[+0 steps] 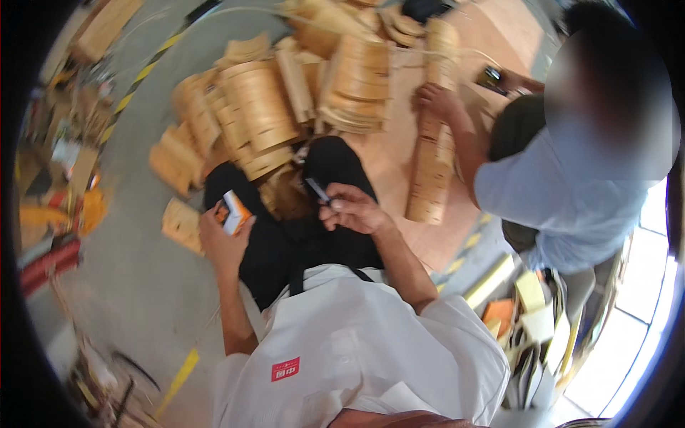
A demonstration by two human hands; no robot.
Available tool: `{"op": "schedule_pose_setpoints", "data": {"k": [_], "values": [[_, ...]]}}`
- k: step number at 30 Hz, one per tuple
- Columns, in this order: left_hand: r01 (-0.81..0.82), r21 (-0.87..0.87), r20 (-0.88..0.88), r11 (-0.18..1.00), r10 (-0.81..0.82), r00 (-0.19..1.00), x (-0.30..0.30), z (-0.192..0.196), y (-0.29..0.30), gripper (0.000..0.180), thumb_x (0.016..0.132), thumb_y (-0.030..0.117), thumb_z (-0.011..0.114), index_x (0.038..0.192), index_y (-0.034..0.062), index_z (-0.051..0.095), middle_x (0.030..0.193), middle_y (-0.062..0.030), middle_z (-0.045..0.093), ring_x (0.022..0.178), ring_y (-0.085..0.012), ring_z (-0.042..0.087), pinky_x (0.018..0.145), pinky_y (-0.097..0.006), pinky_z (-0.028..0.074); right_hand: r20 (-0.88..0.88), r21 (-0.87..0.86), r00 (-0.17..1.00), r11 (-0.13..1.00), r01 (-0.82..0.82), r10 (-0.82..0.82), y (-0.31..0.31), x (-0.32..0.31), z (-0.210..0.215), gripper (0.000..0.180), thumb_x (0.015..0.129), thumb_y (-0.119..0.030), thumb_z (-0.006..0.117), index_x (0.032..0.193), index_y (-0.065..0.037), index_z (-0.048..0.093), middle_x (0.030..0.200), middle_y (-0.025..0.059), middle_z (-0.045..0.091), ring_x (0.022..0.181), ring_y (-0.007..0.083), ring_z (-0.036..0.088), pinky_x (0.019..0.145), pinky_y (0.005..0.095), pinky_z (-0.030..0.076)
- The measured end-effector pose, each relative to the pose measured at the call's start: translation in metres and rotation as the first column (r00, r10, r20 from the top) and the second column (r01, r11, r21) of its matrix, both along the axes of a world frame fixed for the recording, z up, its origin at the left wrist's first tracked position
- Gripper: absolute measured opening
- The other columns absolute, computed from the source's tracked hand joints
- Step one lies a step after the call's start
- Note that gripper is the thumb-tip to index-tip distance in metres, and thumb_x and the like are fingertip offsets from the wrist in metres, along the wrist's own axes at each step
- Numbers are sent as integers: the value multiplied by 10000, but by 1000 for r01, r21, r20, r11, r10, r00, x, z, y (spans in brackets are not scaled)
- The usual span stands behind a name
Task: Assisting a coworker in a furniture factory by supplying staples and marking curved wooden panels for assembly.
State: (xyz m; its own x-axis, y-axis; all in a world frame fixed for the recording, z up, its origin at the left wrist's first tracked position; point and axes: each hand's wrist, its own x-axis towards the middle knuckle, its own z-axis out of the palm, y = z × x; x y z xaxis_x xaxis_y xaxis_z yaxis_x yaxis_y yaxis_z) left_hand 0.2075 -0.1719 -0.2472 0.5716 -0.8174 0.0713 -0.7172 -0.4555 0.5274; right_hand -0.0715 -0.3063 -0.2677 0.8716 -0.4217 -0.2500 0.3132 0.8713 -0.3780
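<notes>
My left hand (224, 239) is closed round a small flat packet (234, 212) in orange, white and black, held above my left thigh. What is inside the packet cannot be seen. Over my right thigh, my right hand (352, 208) pinches a short slim stick-like thing (318, 190), pale at its far end and dark near the fingers. Blur hides its exact kind. Just beyond my knees lies a heap of curved pale wood pieces (257, 103), many nested in stacks.
At the right a co-worker in a light blue shirt (524, 185) rests one hand on a long curved wood piece (430, 171) on a board (396, 171). The other hand holds a dark object (491, 78). Scraps (524, 314) lie lower right; clutter (75, 157) lines the left.
</notes>
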Motion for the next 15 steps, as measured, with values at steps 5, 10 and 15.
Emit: {"op": "schedule_pose_setpoints", "data": {"k": [5, 10, 15], "values": [[55, 77, 103, 996, -63, 993, 4, -6, 0, 715, 686, 436, 839, 1133, -20, 516, 1038, -190, 543, 1023, -392, 521, 880, -475, 429, 59, -29, 998, 999, 25, -23, 0, 4, 4, 130, 967, -116, 586, 1082, -62, 559, 965, 141, 697, 824, 208, 700, 747, 325, 564], [74, 114, 58, 991, -81, 995, 1, -5, -6, 716, 690, 428, 837, 1129, -28, 503, 1034, -196, 535, 1023, -400, 516, 875, -484, 427, 31, -44, 998, 998, 49, -47, -1, -1, 4, 126, 967, -127, 590, 1073, -66, 560, 961, 138, 697, 819, 199, 699, 749, 321, 562], [61, 127, 78, 990, -72, 994, 2, -6, -4, 699, 703, 412, 834, 1135, -30, 510, 1029, -201, 539, 1007, -402, 524, 865, -490, 429, 42, -41, 999, 999, 34, -32, -2, -1, 0, 147, 957, -136, 607, 1079, -64, 568, 961, 129, 700, 815, 193, 698, 755, 323, 559]]}}
